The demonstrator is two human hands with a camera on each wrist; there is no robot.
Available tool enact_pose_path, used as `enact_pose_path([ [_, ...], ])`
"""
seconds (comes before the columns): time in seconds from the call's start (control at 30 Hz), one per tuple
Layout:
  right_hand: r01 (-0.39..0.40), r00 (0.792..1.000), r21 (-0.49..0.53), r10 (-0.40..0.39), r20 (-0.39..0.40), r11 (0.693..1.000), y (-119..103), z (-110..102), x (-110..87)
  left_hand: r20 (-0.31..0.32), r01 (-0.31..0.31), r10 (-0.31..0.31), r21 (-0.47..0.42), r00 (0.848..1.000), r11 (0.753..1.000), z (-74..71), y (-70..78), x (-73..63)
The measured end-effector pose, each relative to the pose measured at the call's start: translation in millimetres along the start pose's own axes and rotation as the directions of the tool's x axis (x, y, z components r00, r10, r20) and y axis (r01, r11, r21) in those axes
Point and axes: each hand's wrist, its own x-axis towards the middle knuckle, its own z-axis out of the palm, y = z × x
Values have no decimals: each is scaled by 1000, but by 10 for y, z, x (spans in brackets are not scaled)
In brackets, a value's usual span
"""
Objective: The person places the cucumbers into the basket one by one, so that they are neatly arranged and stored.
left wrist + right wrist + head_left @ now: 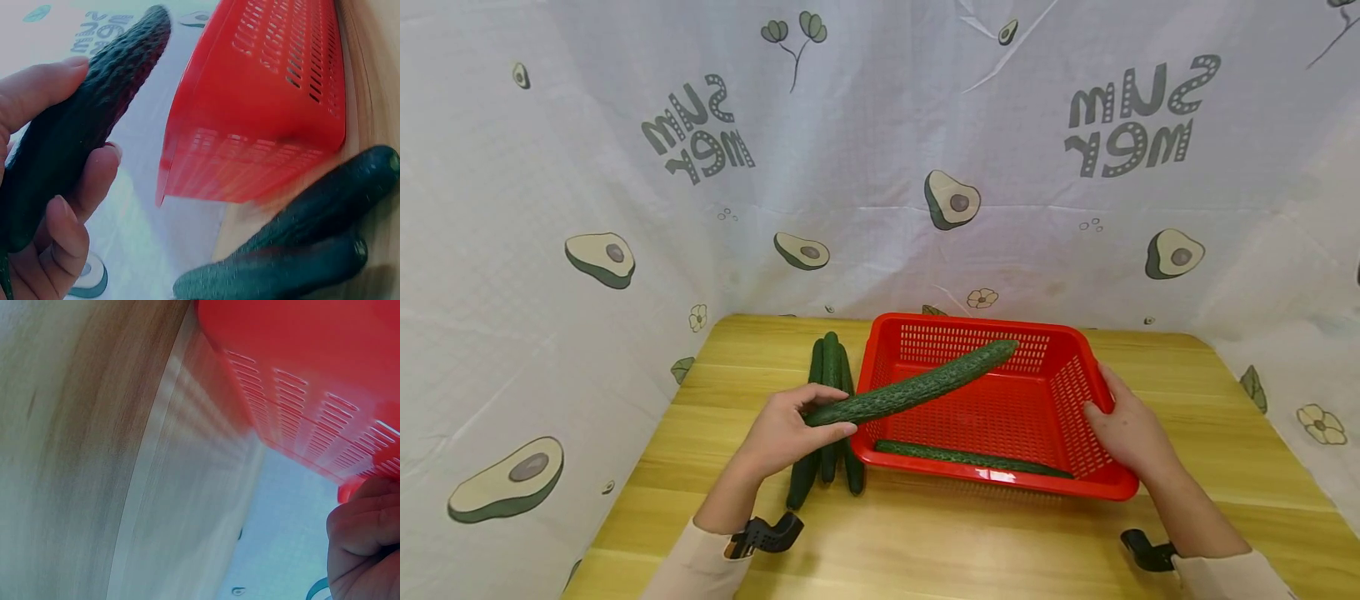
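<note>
My left hand (786, 429) grips a long bumpy cucumber (917, 393) near one end. The cucumber slants up to the right, its far end over the red plastic basket (992, 475). In the left wrist view, the thumb and fingers wrap around the held cucumber (81, 131). Inside the basket, another cucumber (973, 457) lies along the near wall. At the right end, my right hand (1131, 429) holds the basket's rim, thumb on the inner side. The right wrist view shows curled fingers (369, 525) at the basket's wall (300, 337).
Left of the basket, several cucumbers (831, 367) lie side by side on the wooden table (925, 542), partly hidden behind my left hand. A white curtain (865, 167) with avocado prints hangs behind the table and along its sides.
</note>
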Motion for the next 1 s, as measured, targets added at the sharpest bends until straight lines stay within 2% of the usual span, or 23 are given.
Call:
enact_pose_path([
  [0.2,4,1000,-11,-4,-7,1000,0,-9,8,110,-61,51,90,993,994,126,125,138],
  [0.33,7,1000,-18,-7,-14,1000,2,-12,8,174,-124,92,179,980,976,221,194,245],
  [0.53,8,1000,2,-8,-5,1000,-3,-15,3,285,-221,138,283,949,933,346,280,417],
  [0.73,14,1000,3,-14,-3,1000,-13,-2,10,373,-296,171,310,912,903,486,294,546],
  [0.83,15,1000,-1,-15,-3,1000,-10,-1,11,391,-311,176,316,903,896,550,275,594],
  [1.0,6,1000,5,-6,1,1000,-2,-11,5,392,-316,168,353,904,881,606,242,621],
])
